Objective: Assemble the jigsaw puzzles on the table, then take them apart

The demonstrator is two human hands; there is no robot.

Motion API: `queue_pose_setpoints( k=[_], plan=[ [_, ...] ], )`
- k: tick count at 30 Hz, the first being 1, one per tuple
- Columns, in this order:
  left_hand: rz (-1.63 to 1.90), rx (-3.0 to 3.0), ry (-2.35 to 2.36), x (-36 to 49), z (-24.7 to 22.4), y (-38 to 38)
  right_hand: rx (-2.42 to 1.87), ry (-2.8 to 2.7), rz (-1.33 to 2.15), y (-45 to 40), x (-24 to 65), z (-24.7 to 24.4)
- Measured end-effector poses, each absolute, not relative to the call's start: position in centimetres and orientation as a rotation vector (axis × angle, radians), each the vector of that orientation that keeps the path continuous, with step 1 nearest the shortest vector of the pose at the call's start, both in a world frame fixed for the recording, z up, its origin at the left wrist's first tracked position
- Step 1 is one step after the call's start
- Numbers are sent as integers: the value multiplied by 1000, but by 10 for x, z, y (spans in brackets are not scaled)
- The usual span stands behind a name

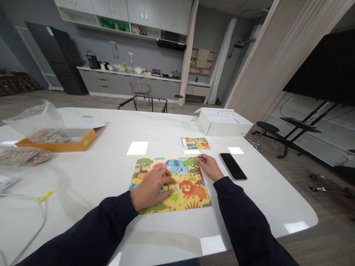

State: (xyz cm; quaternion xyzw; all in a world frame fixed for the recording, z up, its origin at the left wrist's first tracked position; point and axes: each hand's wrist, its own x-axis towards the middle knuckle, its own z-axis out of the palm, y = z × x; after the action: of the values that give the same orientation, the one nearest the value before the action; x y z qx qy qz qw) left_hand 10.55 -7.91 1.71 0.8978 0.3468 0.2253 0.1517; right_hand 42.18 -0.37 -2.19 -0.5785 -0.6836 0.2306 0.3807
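A colourful animal puzzle (194, 199) lies flat on the white table, showing elephants, lions and trees. Over its left-centre part rests my left hand (155, 184), fingers apart and pointing right, covering part of the picture; small white gaps show beside its fingertips. At the puzzle's upper right corner is my right hand (209, 166), its fingers bent together near the edge; whatever they hold, if anything, is too small to make out. Just behind the puzzle lies a small card (196, 143) with a similar animal picture.
A black phone (233, 166) lies right of my right hand. An open white box (226, 123) stands at the back right. On the left are an orange box (85, 142), plastic bags of pieces (24, 156) and a cable with a yellow tag (46, 196). A chair stands behind the table.
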Motion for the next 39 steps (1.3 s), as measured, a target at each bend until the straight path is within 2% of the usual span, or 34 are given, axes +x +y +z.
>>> queue_pose_setpoints(
  k=[23, 30, 36, 39],
  plan=[
    [620, 2657, 944, 105, 17, -78, -1466, -1743, 620, -6, 420, -20],
    [847, 2506, 1430, 39, 28, -36, -1449, -1714, 478, -5, 422, -21],
    [557, 2392, 1483, -14, 4, -22, -1333, -1901, 595, -10, 425, -17],
    [547, 2386, 1437, -19, 0, -23, -1336, -1932, 642, -12, 425, -15]
  ],
)
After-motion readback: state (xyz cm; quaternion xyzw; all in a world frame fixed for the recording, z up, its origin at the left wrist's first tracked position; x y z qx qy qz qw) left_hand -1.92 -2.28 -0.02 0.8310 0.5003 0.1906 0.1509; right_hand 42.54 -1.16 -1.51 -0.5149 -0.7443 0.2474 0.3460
